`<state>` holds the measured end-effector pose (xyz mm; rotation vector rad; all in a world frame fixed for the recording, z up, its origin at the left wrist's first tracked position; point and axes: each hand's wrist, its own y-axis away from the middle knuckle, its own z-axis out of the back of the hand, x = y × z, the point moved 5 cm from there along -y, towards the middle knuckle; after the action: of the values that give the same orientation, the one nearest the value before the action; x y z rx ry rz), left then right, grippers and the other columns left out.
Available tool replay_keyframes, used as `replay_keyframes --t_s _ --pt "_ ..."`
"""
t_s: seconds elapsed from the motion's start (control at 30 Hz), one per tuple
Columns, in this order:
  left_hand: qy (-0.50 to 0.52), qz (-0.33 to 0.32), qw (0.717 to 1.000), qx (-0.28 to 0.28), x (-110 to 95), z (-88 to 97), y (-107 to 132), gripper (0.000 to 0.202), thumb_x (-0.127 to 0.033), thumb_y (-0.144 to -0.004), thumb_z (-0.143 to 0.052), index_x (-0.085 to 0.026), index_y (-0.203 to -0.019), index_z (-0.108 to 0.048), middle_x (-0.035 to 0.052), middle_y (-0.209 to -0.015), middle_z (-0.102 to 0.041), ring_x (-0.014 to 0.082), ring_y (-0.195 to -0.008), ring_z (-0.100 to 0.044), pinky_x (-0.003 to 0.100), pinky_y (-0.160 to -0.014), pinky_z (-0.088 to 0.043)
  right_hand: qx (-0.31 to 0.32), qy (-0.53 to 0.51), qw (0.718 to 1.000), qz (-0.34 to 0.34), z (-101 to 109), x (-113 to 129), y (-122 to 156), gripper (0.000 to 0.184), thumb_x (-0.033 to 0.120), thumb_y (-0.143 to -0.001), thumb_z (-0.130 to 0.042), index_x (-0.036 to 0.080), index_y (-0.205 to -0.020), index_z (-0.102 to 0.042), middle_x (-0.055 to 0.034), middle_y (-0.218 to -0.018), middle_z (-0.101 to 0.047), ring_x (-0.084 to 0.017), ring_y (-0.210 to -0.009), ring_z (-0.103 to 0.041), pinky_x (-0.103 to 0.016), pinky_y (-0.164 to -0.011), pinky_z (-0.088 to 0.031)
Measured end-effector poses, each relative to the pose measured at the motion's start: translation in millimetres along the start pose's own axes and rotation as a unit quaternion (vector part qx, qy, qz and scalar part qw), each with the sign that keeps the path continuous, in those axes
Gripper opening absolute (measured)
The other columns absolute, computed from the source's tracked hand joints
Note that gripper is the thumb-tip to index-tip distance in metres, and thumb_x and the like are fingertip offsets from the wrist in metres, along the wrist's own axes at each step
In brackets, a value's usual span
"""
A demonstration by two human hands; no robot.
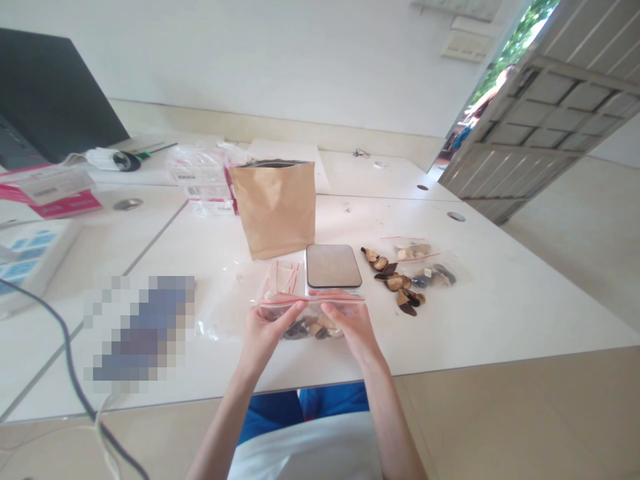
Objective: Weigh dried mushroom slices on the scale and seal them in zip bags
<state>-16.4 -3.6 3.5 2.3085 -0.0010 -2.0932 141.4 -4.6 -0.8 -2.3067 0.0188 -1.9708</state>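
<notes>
Both hands grip a clear zip bag (316,327) along its red-lined top edge, in front of a small scale. My left hand (270,327) pinches the left part of the seal, and my right hand (353,323) pinches the right part, thumbs close together near the middle. Dark and tan dried pieces show inside the bag. Just beyond it lies the flat kitchen scale (334,265) with a bare metal-coloured plate. Several flat plastic zip bags (280,279) lie to the scale's left. To its right sits a loose pile of dried brown pieces (397,281).
A brown paper pouch (277,210) stands open behind the scale. Two filled zip bags (434,275) lie at the right. Plastic-wrapped boxes (203,180) stand at the back left. A blurred-out object (145,333) and a dark cable (70,367) are at the left.
</notes>
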Motion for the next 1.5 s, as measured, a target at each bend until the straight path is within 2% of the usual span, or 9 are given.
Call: replay_keyframes --t_s 0.27,0.4,0.63,0.77,0.9,1.03,1.23,1.3,1.5 --pt "-0.096 -0.093 0.989 -0.059 3 3.2 3 0.02 -0.038 -0.075 -0.069 -0.018 -0.075 -0.074 0.0029 -0.078 -0.072 0.0154 -0.076 -0.066 0.021 -0.067 -0.05 -0.091 0.034 0.995 0.031 -1 -10 2 0.019 0.036 -0.074 -0.073 0.018 -0.079 -0.075 -0.0056 -0.082 -0.073 -0.021 -0.08 -0.068 -0.031 -0.071 -0.054" --pt "-0.145 -0.098 0.978 -0.111 9 4.0 6 0.024 -0.041 -0.078 -0.066 -0.018 -0.079 -0.071 0.0024 -0.075 -0.07 0.0149 -0.074 -0.064 0.022 -0.064 -0.048 -0.12 0.04 0.991 0.036 0 -14 2 0.017 0.035 -0.074 -0.073 0.017 -0.075 -0.072 -0.0043 -0.076 -0.07 -0.019 -0.074 -0.067 -0.029 -0.066 -0.053" --pt "-0.11 -0.095 0.989 -0.005 9 2.6 -4 0.023 -0.041 -0.077 -0.067 -0.018 -0.079 -0.072 0.0038 -0.082 -0.07 0.0151 -0.078 -0.064 0.023 -0.069 -0.048 -0.083 0.076 0.992 0.057 -1 -9 0 0.016 0.034 -0.076 -0.071 0.019 -0.08 -0.073 -0.0056 -0.086 -0.071 -0.021 -0.085 -0.067 -0.034 -0.08 -0.053" --pt "-0.095 -0.107 0.99 0.005 10 3.7 -4 0.022 -0.039 -0.076 -0.07 -0.019 -0.08 -0.072 0.0033 -0.081 -0.07 0.0133 -0.072 -0.061 0.022 -0.066 -0.046 -0.035 0.023 0.999 0.026 -9 -12 -1 0.02 0.035 -0.075 -0.072 0.021 -0.089 -0.071 -0.0043 -0.086 -0.071 -0.021 -0.082 -0.067 -0.033 -0.073 -0.054" --pt "-0.067 -0.082 0.994 0.003 13 2.7 -1 0.024 -0.041 -0.076 -0.069 -0.017 -0.075 -0.071 0.0026 -0.072 -0.069 0.0131 -0.067 -0.06 0.022 -0.062 -0.046 -0.033 0.017 0.999 0.015 -12 -12 -2 0.019 0.037 -0.075 -0.072 0.02 -0.082 -0.07 -0.0035 -0.079 -0.069 -0.02 -0.076 -0.066 -0.031 -0.067 -0.053" --pt "-0.073 -0.069 0.995 -0.014 12 3.0 0 0.027 -0.043 -0.076 -0.069 -0.017 -0.071 -0.069 0.0019 -0.066 -0.067 0.0138 -0.064 -0.06 0.023 -0.059 -0.046 -0.055 0.071 0.994 0.068 -15 -5 0 0.015 0.035 -0.076 -0.07 0.02 -0.077 -0.07 -0.0036 -0.077 -0.068 -0.019 -0.077 -0.064 -0.031 -0.071 -0.052" --pt "-0.125 -0.088 0.985 -0.08 8 4.5 2 0.026 -0.043 -0.076 -0.068 -0.018 -0.068 -0.069 0.0009 -0.067 -0.067 0.0147 -0.067 -0.063 0.023 -0.062 -0.048 -0.137 0.165 0.964 0.159 -20 -3 7 0.014 0.032 -0.08 -0.066 0.022 -0.07 -0.064 -0.0028 -0.071 -0.065 -0.018 -0.074 -0.059 -0.034 -0.075 -0.047" --pt "-0.119 -0.084 0.986 -0.078 6 4.4 1 0.025 -0.042 -0.075 -0.069 -0.018 -0.069 -0.07 0.0017 -0.069 -0.069 0.0159 -0.069 -0.064 0.023 -0.062 -0.049 -0.148 0.161 0.963 0.159 -20 -5 7 0.017 0.033 -0.08 -0.066 0.021 -0.069 -0.063 -0.0026 -0.069 -0.063 -0.017 -0.071 -0.058 -0.033 -0.073 -0.047" --pt "-0.079 -0.085 0.993 0.006 0 5.2 -4 0.026 -0.041 -0.075 -0.069 -0.018 -0.085 -0.074 0.0069 -0.093 -0.075 0.0202 -0.085 -0.069 0.025 -0.071 -0.054 -0.173 0.063 0.98 0.081 -6 -12 0 0.023 0.04 -0.077 -0.068 0.019 -0.072 -0.063 -0.0013 -0.067 -0.062 -0.015 -0.064 -0.058 -0.028 -0.063 -0.049"
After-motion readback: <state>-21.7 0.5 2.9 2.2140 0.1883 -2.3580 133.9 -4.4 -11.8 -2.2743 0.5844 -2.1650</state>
